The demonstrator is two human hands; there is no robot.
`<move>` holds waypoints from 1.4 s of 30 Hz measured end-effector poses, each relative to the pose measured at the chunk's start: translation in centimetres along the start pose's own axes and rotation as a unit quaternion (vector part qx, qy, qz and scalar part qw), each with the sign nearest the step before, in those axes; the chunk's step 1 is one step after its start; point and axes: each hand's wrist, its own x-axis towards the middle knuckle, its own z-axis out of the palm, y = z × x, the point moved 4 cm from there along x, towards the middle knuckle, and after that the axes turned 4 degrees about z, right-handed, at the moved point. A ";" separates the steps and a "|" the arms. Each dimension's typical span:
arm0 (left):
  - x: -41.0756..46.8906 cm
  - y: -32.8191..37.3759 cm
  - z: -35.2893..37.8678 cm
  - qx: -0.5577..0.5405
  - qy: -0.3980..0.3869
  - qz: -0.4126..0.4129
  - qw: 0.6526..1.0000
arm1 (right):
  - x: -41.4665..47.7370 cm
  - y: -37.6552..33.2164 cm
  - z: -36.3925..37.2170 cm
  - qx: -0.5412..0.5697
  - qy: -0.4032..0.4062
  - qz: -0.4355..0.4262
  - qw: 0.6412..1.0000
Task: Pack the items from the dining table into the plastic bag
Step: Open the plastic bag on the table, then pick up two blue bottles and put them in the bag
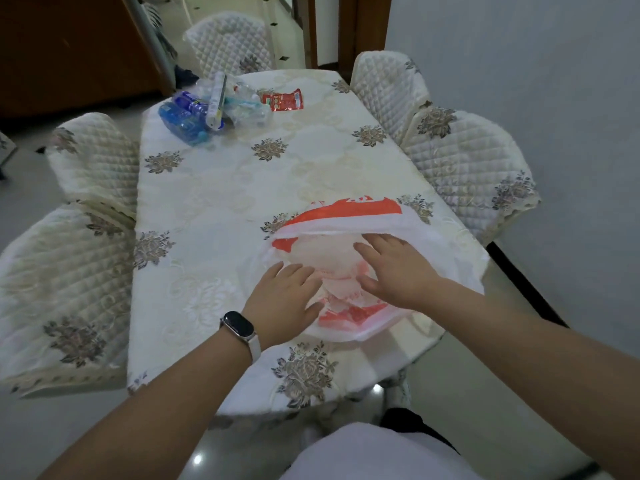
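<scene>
The left hand [282, 299] lies flat on the plastic bag [349, 216] with straight fingers, gripping nothing; a dark wristband [239, 325] sits on its wrist. The right hand [391, 268] is also open, with its fingers spread on the bag just beside the left one. The bag (white with red print) lies on the desk [214, 202] at about 5 o'clock, near the edge. Well apart, at about 11 o'clock, the other items lie together: blue bottles [183, 116], a white tube [216, 100] leaning over them, and clear bottles [249, 109]. A red packet [282, 100] lies just beside them, toward 12 o'clock. Quilted chairs [464, 157] stand around the desk.
</scene>
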 end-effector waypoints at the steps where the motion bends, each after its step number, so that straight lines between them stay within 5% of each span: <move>1: -0.3 0.1 0.0 -0.003 0.009 -0.004 1.000 | -0.7 -0.5 0.3 0.001 -0.002 0.001 1.000; 15: -7.8 4.0 -3.9 -0.016 0.067 -0.168 0.983 | -6.4 -5.3 -1.1 0.010 0.047 -0.063 0.997; 29: -17.1 2.4 -5.4 -0.001 0.100 -0.250 0.963 | -7.5 -13.8 -2.2 0.026 0.072 -0.150 0.986; 42: -38.3 -13.4 -4.0 -0.007 0.165 -0.325 0.931 | -1.0 -40.1 -1.6 0.023 0.107 -0.243 0.964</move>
